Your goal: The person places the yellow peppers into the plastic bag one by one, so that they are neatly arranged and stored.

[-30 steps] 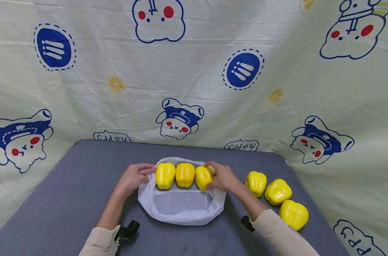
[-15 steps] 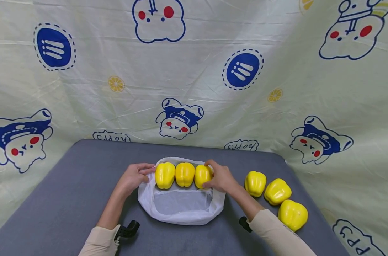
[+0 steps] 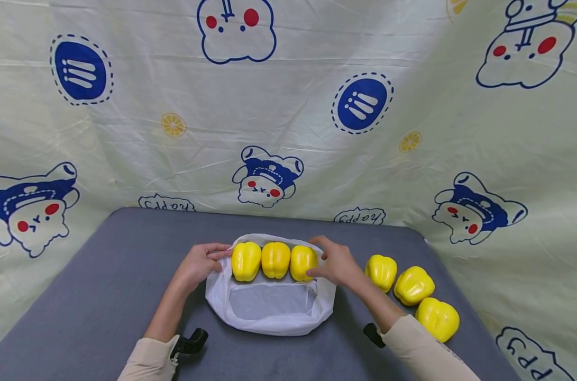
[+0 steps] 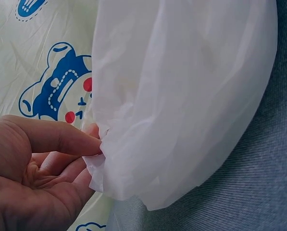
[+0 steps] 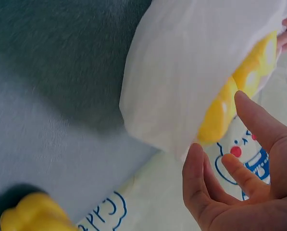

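A white bag stands on the table with its mouth spread wide. Along its far side sit three yellow bell peppers in a row: a left one, a middle one and a right one. My left hand pinches the bag's left rim between thumb and fingers, seen closely in the left wrist view. Beside the right pepper is my right hand, thumb and fingers spread apart. In the right wrist view the right hand holds nothing, its fingertips close to the bag's edge.
Three more yellow bell peppers lie on the table's right side: a far one, a middle one and a near one. The grey table ends at a printed curtain behind.
The right hand's fingers have come off the right pepper and spread, and the hand has drawn slightly to the right. The left hand stays on the bag's rim.
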Motion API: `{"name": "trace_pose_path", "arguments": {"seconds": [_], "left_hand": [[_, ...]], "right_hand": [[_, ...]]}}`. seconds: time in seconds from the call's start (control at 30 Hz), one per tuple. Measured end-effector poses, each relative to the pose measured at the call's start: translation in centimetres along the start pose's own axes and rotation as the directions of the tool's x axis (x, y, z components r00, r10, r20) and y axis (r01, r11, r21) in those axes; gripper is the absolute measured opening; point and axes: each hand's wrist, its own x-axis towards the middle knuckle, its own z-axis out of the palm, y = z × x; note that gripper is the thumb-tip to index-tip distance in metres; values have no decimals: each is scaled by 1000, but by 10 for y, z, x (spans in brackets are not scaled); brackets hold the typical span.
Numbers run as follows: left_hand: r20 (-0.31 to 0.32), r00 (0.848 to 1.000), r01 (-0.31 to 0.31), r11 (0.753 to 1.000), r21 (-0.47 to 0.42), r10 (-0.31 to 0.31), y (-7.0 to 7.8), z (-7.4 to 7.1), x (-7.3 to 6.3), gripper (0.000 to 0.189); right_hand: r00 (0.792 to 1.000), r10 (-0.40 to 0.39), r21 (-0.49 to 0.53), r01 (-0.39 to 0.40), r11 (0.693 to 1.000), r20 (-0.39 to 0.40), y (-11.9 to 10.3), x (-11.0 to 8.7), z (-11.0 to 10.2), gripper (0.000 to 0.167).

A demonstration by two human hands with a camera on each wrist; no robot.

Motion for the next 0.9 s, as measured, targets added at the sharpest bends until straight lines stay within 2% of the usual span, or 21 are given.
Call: {"name": "trace_pose_path", "arguments": {"seconds": [0.53,0.9], "left_hand": [[5,1000,15,1000,9,-15,0,1,0,54],[-1,1000,9,1000,29,-9,2,0,-1,53]], "right_hand": [[996,-35,-72,29,997,-78,39,-40,-44,71],[998,-14,-135,5,991,-62,75,-72,-71,77]]}}
